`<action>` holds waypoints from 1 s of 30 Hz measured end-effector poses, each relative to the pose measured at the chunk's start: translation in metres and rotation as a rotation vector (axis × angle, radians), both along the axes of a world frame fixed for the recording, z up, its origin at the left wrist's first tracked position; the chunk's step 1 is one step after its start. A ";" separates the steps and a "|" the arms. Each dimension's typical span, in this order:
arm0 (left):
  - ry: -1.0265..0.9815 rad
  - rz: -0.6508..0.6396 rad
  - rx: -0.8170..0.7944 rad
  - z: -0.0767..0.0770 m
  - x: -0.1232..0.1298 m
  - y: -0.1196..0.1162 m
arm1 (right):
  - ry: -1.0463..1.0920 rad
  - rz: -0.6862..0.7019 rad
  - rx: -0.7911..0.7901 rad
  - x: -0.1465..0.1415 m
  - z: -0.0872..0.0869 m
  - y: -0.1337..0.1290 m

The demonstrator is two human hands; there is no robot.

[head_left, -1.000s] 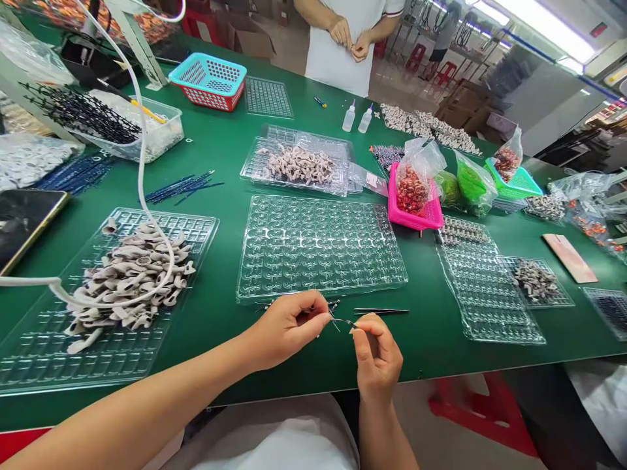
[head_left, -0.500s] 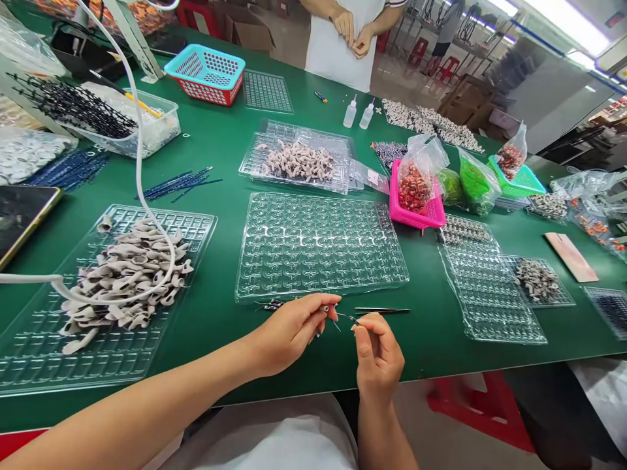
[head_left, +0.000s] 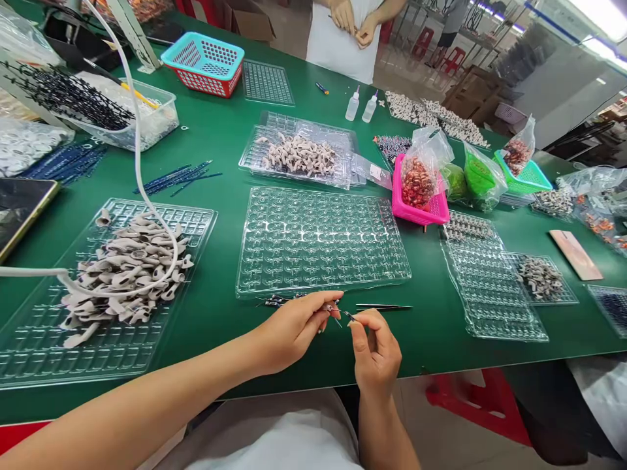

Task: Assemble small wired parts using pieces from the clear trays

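A: What do the person's hands hold?

B: The left hand and right hand each pinch an end of a thin wire piece, at six o'clock from the clear tray.

A: How is it done well?

B: Probably with light, steady fingertip grips close together, so the piece doesn't bend. Tweezers lie at three o'clock.

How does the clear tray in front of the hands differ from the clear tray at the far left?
The middle tray has bare pockets; the left tray carries a heap of beige parts. A white hose lies across the left tray, while nothing crosses the middle tray. Both are clear, pocketed and lie flat on the green table.
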State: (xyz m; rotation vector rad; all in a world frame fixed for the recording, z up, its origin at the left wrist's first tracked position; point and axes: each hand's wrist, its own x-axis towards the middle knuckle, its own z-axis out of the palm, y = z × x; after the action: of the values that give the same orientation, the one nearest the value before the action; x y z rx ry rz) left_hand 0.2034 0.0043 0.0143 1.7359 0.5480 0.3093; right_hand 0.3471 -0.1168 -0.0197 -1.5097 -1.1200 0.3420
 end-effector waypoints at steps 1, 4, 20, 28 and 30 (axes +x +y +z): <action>0.003 -0.002 0.007 0.000 0.000 0.000 | -0.003 0.000 -0.001 0.000 0.000 0.000; 0.015 -0.004 0.031 0.000 0.000 0.001 | -0.026 -0.002 -0.004 0.000 -0.001 0.000; -0.078 -0.093 0.703 -0.018 -0.003 -0.001 | -0.373 0.052 0.025 0.001 0.001 0.007; -0.037 -0.138 0.865 -0.017 -0.003 0.000 | -0.484 0.059 0.004 0.000 0.001 0.008; -0.018 -0.164 0.878 -0.015 -0.004 0.000 | -0.511 0.063 0.010 0.000 0.000 0.009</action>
State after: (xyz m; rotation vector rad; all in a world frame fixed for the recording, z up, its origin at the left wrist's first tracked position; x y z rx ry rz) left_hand 0.1996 0.0039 -0.0011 2.6025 0.2515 0.4922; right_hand 0.3468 -0.1079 -0.0199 -1.6002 -1.5664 -0.0155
